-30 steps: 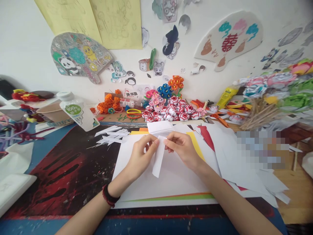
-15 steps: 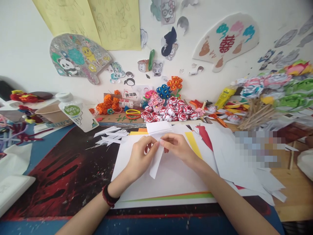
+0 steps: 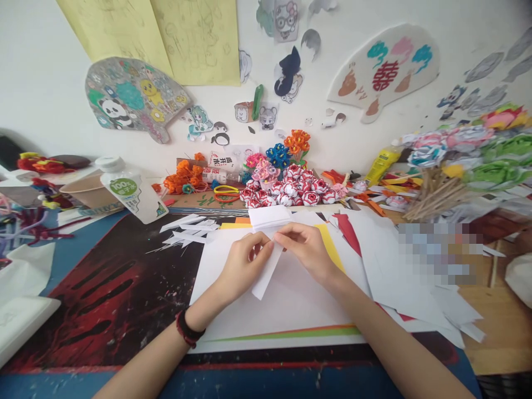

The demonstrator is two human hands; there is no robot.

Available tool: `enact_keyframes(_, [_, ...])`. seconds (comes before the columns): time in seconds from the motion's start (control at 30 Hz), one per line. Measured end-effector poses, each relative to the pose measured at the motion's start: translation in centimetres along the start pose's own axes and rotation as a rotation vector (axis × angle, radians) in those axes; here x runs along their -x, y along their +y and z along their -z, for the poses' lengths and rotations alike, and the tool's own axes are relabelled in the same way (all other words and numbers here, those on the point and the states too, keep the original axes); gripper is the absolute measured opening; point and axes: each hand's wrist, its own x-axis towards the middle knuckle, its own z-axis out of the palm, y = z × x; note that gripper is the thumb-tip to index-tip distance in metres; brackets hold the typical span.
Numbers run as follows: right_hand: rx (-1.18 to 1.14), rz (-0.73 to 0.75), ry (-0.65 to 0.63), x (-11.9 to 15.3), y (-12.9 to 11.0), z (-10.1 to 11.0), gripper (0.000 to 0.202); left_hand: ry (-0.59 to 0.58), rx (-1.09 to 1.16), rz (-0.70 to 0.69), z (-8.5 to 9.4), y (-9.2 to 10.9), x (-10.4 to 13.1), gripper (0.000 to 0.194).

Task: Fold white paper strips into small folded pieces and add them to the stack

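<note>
Over our white sheets (image 3: 299, 313), the loose end of our paper strip (image 3: 267, 280) points to seven o'clock, nearer our left hand (image 3: 243, 266). Its long axis runs toward one, its far end pinched by that hand and our right hand (image 3: 310, 249). Beyond, at twelve, lie stacked slips (image 3: 270, 216).

Bright, soft, diffuse light with faint shadows; wide-angle stretching bends the edges, and a pixelated block hides detail at right.
</note>
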Motion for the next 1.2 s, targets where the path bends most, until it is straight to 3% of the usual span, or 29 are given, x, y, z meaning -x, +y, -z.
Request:
enact_keyframes(0.27, [-0.059,0.034,0.287,-1.6,-0.3,2.5,0.015,-0.031,-0.021,-0.025,0.1,0.1,0.0,0.028])
enact_keyframes(0.83, [-0.126,-0.007,0.315,-1.6,0.3,2.4,0.018,0.074,-0.025,0.158,0.3,-0.7,-0.1,0.04])
enact_keyframes(1.2, [-0.178,-0.012,0.42,-1.7,-0.2,3.1,0.018,0.141,0.009,0.138,0.5,-0.6,0.0,0.041])
